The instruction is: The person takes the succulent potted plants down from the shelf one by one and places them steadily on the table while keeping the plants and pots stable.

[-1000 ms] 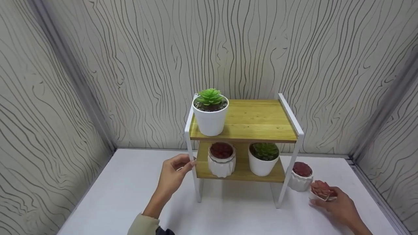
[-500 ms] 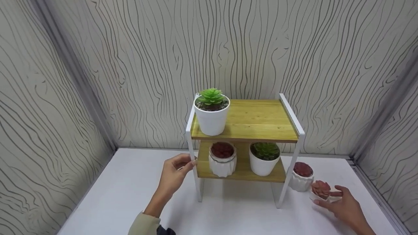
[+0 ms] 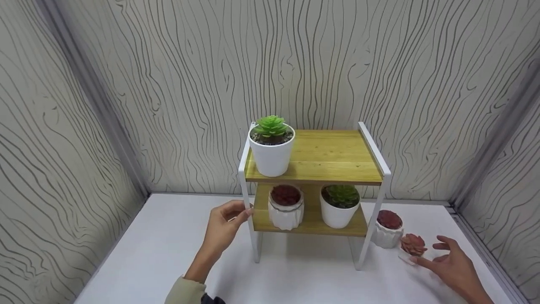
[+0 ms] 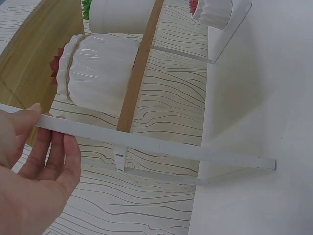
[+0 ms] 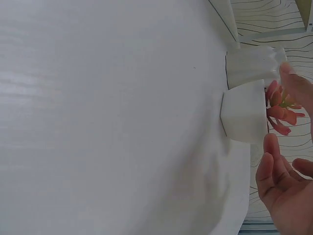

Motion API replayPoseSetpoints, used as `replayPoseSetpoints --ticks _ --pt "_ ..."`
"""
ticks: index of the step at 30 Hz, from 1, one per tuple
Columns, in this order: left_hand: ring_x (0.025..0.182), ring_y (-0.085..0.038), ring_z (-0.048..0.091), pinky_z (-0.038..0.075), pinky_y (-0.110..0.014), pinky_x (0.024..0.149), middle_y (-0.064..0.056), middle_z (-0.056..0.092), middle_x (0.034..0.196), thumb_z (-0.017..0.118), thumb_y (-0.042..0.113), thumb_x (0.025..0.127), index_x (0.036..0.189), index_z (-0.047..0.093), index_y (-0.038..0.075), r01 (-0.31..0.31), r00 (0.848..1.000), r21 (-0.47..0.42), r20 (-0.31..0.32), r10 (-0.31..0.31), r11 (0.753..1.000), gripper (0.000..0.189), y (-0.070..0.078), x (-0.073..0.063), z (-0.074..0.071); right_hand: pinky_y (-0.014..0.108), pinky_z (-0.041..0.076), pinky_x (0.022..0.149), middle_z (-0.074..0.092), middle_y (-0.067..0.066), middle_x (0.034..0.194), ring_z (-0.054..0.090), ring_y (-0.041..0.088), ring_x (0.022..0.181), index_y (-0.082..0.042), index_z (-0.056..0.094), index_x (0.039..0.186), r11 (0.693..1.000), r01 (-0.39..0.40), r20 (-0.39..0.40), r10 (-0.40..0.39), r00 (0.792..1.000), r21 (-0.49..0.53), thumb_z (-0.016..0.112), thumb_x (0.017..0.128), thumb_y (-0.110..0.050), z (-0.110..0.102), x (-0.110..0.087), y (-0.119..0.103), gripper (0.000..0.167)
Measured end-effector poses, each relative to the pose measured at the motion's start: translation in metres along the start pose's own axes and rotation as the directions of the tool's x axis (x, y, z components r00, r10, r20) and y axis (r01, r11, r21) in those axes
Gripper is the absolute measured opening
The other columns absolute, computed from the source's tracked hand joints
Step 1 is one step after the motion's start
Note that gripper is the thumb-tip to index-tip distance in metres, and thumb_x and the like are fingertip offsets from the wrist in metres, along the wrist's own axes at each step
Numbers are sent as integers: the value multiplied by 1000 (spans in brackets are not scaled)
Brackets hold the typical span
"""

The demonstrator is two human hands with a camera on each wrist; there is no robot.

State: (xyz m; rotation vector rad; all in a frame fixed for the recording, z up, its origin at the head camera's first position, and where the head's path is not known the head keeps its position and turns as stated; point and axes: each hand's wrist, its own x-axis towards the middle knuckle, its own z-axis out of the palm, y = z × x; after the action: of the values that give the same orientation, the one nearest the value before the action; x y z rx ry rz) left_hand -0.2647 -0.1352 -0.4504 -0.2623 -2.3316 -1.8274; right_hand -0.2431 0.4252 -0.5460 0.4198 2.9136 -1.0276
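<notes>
My left hand (image 3: 225, 226) pinches the left front post (image 4: 161, 145) of a white-framed two-tier wooden shelf (image 3: 333, 156) between thumb and fingers. On the right, my right hand (image 3: 455, 264) is spread beside a small white pot (image 5: 244, 112) with a pink-red succulent (image 3: 413, 245). Its fingers stand apart from the pot; whether the thumb touches it I cannot tell. Behind that pot stands a ribbed white pot with a dark red succulent (image 3: 388, 228). On the lower shelf sit a wavy white pot with a dark red succulent (image 3: 286, 211) and a white pot with a green succulent (image 3: 338, 211).
A larger white pot with a bright green succulent (image 3: 272, 154) stands at the left of the top shelf. The shelf is on a white table (image 3: 168, 249). Walls with a wood-grain line pattern (image 3: 190, 105) enclose the back and sides.
My right hand has let go of the pot with the pink-red succulent and drawn back to the right, its fingers spreading. My left hand keeps its grip on the shelf post.
</notes>
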Motion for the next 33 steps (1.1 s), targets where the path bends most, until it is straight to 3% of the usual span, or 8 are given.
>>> replayPoseSetpoints --ticks 5,14,19,24,30,33 --pt "106 -17 70 60 -41 103 -6 77 111 75 21 98 115 76 5 11 1000 0 3 -11 1000 23 0 0 0 29 51 66 44 42 148 70 34 101 14 18 156 1000 16 -25 -16 1000 7 85 81 -60 -5 -5 -6 125" --pt "107 -17 71 61 -32 100 -7 77 113 75 20 98 116 76 6 16 1000 -3 9 -16 1000 23 0 0 -1 23 50 63 50 37 146 63 0 85 8 28 156 997 65 -81 -61 995 40 88 79 -56 -12 -17 -23 117" --pt "107 -17 72 61 -24 95 -11 76 113 75 18 98 115 76 4 7 1000 -23 1 -7 1000 23 1 -1 -1 21 52 63 56 34 140 56 -12 78 4 40 152 989 127 -121 -118 986 70 89 81 -48 -14 -25 -32 100" --pt "106 -17 72 61 -22 94 -11 77 112 76 17 97 116 75 3 13 1000 -33 -7 -13 999 24 2 -1 0 20 53 65 58 33 140 59 -7 82 2 47 149 988 137 -104 -129 986 71 88 82 -50 -15 -29 -45 94" --pt "105 -16 72 61 -22 93 -10 76 112 76 18 97 115 76 4 9 1000 -25 -11 -10 1000 23 3 -1 0 17 56 70 61 30 139 67 11 97 0 50 147 986 139 -74 -132 988 91 86 82 -54 -16 -32 -59 92" --pt "104 -16 72 61 -23 92 -9 77 112 76 19 97 115 76 5 9 1000 -9 -18 -9 1000 23 2 -1 0 15 57 74 65 26 137 68 8 99 -2 53 146 982 151 -61 -145 988 116 86 82 -54 -15 -34 -65 89"
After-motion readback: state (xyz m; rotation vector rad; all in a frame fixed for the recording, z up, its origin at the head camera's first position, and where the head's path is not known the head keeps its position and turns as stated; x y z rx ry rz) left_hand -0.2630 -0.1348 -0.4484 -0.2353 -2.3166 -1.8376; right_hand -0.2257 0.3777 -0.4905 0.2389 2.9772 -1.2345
